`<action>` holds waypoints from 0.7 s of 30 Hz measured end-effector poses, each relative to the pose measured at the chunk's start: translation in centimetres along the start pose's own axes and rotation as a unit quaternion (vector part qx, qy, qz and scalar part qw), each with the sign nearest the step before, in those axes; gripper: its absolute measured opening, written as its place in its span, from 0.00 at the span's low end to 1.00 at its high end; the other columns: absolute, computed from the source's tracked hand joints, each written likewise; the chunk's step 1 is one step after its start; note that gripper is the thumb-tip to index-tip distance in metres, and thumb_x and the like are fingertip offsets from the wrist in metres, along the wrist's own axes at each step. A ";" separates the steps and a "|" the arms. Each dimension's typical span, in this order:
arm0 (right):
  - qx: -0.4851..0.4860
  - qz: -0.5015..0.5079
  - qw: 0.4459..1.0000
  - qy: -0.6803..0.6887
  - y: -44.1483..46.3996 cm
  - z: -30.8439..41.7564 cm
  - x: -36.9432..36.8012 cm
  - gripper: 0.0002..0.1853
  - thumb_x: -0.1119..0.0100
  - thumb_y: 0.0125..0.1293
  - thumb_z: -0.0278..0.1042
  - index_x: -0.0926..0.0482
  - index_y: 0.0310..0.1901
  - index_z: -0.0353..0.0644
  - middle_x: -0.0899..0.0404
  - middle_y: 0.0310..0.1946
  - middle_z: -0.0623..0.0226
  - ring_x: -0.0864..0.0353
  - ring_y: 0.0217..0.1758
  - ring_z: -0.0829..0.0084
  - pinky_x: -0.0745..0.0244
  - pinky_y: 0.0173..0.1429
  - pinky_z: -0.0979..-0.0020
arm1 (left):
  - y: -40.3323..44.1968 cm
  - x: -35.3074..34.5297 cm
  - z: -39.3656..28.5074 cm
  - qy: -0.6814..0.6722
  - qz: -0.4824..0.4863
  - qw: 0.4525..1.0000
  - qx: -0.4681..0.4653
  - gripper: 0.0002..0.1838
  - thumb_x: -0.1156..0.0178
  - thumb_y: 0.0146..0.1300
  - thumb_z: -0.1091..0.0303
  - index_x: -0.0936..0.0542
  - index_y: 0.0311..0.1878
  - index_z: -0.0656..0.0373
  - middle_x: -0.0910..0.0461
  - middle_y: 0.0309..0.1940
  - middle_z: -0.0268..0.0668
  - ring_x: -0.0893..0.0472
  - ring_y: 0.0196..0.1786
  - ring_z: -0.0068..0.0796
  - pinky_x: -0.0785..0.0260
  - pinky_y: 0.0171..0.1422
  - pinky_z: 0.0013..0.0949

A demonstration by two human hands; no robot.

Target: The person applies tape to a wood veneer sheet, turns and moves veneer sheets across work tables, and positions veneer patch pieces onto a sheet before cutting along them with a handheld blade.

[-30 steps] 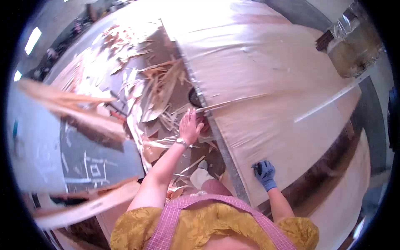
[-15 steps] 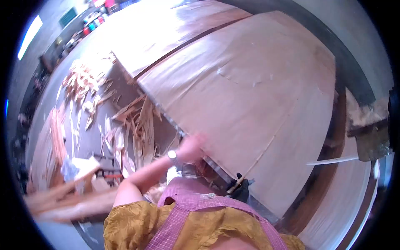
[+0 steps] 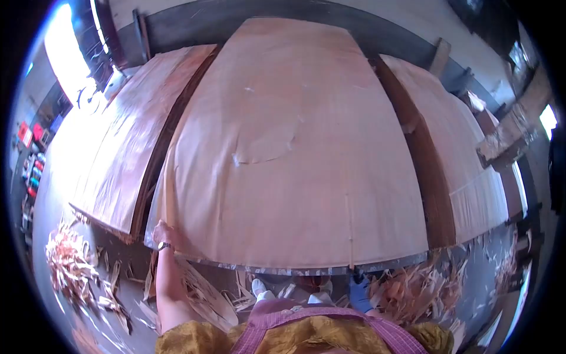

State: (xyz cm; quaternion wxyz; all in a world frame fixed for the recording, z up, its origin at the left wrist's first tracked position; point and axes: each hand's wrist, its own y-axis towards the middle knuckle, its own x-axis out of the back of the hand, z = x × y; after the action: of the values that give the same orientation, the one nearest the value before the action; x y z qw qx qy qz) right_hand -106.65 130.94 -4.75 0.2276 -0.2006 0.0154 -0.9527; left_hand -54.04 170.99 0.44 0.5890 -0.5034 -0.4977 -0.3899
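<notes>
A large pale wood veneer sheet (image 3: pixel 295 194) lies on top of the middle stack in front of me. At its near left corner my left hand (image 3: pixel 164 232), bare with a wristwatch, is closed on the sheet's edge, and a raised fold runs up from it. My right hand (image 3: pixel 358 290), in a dark blue glove, is low at the near edge, right of centre. Its fingers are closed around the lower end of a thin stick (image 3: pixel 351 236), which lies over the sheet and points away from me.
Other veneer stacks stand to the left (image 3: pixel 141 124) and right (image 3: pixel 442 130), separated from the middle one by dark gaps. Torn veneer scraps (image 3: pixel 71 253) litter the floor on the left, with more scraps (image 3: pixel 424 289) at right. A wooden post (image 3: pixel 513 133) juts in at right.
My view has swung to face the middle stack squarely. My left hand has moved from the near edge to the sheet's left corner and gripped it. The right hand keeps the stick.
</notes>
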 end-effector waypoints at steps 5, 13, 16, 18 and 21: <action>-0.126 0.071 0.982 0.125 -2.1 -0.4 -1.0 0.15 0.40 0.67 0.27 0.23 0.55 0.37 0.22 0.32 0.75 0.26 0.31 0.81 0.28 0.40 0.77 | -4.5 0.6 -10.0 -0.223 -0.077 0.956 -0.176 0.22 0.38 0.56 0.63 0.20 0.56 0.48 0.16 0.42 0.48 0.18 0.48 0.50 0.26 0.52 0.47; -0.050 0.209 0.976 0.047 3.3 3.6 2.1 0.17 0.43 0.70 0.39 0.24 0.55 0.38 0.20 0.36 0.60 0.22 0.37 0.66 0.27 0.40 0.67 | -23.7 -0.9 -42.7 -0.303 0.040 0.883 -0.356 0.11 0.47 0.64 0.64 0.17 0.42 0.55 0.16 0.32 0.46 0.15 0.37 0.44 0.25 0.38 0.46; 0.074 0.199 0.977 -0.005 6.4 3.1 3.3 0.16 0.44 0.71 0.41 0.23 0.53 0.39 0.20 0.31 0.62 0.23 0.32 0.69 0.29 0.35 0.66 | -29.3 -5.0 -53.4 -0.151 -0.003 0.924 -0.350 0.12 0.48 0.65 0.64 0.16 0.33 0.55 0.15 0.32 0.44 0.14 0.37 0.41 0.23 0.37 0.44; 0.159 0.209 0.965 -0.005 8.1 -0.4 3.5 0.14 0.45 0.71 0.40 0.24 0.51 0.39 0.21 0.25 0.61 0.23 0.25 0.69 0.29 0.29 0.65 | -34.6 -2.8 -55.1 0.011 -0.006 0.866 -0.501 0.12 0.48 0.64 0.66 0.15 0.36 0.54 0.15 0.32 0.43 0.14 0.38 0.42 0.22 0.39 0.44; 0.089 0.251 0.961 0.069 10.0 -2.4 4.1 0.16 0.46 0.71 0.40 0.26 0.54 0.41 0.20 0.27 0.48 0.19 0.28 0.51 0.27 0.31 0.56 | -38.5 -5.5 -58.9 -0.024 0.028 0.855 -0.517 0.10 0.46 0.63 0.67 0.16 0.40 0.56 0.15 0.37 0.46 0.15 0.43 0.42 0.22 0.43 0.42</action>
State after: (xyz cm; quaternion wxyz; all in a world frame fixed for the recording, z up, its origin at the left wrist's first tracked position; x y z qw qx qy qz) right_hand -106.63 120.01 -6.61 0.4752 -0.1026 -0.0042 -0.8739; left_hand -80.75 105.67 3.07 0.2424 -0.7583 -0.2240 -0.5622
